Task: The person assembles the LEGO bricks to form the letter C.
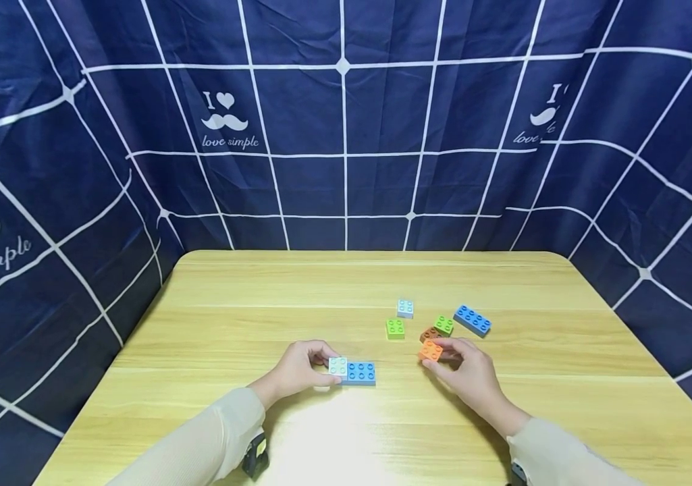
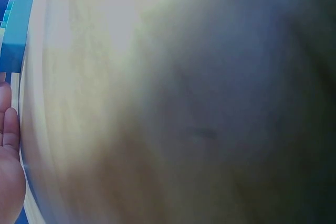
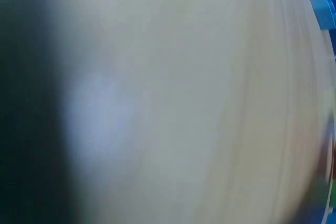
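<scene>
Head view: orange 2x2 brick (image 1: 430, 350) sitting right of near blue brick (image 1: 361, 372)

Left hand (image 1: 299, 370) is pinching the pale 2x2 brick (image 1: 337, 365), which is apparently overlapping the near blue brick's left end. The blue's long axis is running left to right, its uncovered end facing the right hand (image 1: 467, 374). That hand is pinching the orange 2x2 brick, well apart from the blue. Just beyond, a brown brick (image 1: 429, 333) is lying partly hidden.

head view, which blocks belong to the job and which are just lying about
Likely the job: pale block, blue block (left hand); orange block (right hand).

Seemingly lying about: green block, other green block, brown block, farther pale block, farther blue block.
</scene>
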`<state>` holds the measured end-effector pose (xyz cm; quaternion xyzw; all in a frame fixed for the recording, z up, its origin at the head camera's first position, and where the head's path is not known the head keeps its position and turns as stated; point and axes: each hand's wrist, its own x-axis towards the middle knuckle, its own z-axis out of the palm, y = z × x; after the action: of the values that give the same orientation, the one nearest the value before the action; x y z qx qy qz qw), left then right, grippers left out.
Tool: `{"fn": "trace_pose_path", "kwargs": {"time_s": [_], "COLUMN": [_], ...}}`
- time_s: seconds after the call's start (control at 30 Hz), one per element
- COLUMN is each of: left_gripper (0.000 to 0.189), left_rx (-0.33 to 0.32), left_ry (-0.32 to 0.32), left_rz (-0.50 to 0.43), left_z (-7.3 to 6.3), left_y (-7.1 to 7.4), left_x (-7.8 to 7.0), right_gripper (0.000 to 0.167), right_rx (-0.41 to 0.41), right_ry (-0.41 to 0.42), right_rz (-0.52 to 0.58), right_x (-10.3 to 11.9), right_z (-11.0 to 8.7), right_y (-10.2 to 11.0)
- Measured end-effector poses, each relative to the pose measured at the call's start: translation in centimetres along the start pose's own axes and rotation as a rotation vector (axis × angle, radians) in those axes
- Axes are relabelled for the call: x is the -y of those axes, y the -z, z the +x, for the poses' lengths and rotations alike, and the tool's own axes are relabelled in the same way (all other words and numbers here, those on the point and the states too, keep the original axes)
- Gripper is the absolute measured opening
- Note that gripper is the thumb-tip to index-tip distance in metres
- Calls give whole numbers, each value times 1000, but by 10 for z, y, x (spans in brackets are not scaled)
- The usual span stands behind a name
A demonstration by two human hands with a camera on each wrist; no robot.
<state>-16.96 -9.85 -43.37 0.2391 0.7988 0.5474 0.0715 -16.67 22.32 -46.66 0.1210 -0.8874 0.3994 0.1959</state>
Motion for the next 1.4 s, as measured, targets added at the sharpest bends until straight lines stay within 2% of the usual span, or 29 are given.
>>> {"fn": "trace_pose_path", "kwargs": {"time_s": [0.33, 0.7, 0.93, 1.13, 1.4], "left_gripper": [25, 24, 24, 24, 23], "left_rx": [0, 1, 8, 4, 4], "left_ry": [-4, -5, 0, -6, -4], "left_rz": [7, 13, 8, 5, -14], "left_z": [0, 0, 0, 0, 1], "left_y": [0, 0, 0, 0, 0], "left_x": [0, 0, 0, 1, 4], "right_gripper": [43, 41, 40, 38, 33], "right_rx": [172, 378, 443, 498, 523], "right_ry": [71, 123, 154, 141, 198], "right_rz": [111, 148, 138, 150, 124], "right_x": [20, 36, 39, 41, 42], "right_z": [3, 15, 20, 25, 28], "right_y": [-28, -39, -41, -40, -39]}}
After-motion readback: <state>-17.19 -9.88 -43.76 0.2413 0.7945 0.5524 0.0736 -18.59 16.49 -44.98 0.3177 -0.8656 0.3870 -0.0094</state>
